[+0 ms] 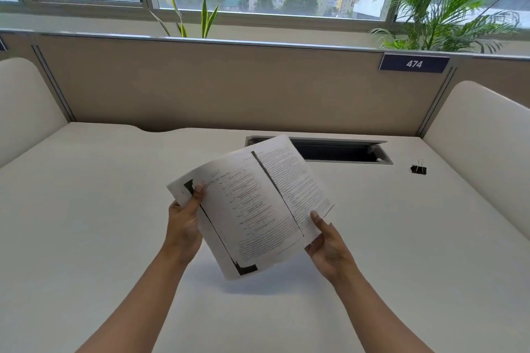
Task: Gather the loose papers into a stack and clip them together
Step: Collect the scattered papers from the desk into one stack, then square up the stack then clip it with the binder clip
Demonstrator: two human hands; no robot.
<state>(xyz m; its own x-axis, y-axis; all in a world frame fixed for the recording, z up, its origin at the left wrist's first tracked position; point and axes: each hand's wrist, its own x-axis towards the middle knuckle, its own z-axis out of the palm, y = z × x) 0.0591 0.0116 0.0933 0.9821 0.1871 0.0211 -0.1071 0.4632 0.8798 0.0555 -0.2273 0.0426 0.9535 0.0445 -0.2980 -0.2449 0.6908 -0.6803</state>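
White desk (114, 209), binder clip (418, 169) aboard.

both hands, left hand (183, 218) and right hand (329, 246), hold the papers (252, 209) above the desk (86, 209); binder clip (418, 169) sits far right

The printed white paper sheets (258, 209) hang over the pale flat bench (86, 209); a rectangular cable slot (338, 152) lies behind them; a small black binder clip (418, 170) lies right of the slot.

The papers (252, 209) are white with black print and dark photocopy bands. Far right, the binder clip (418, 170) is black on the cream desk (86, 238); the navy sign (414, 63) bears white numerals.
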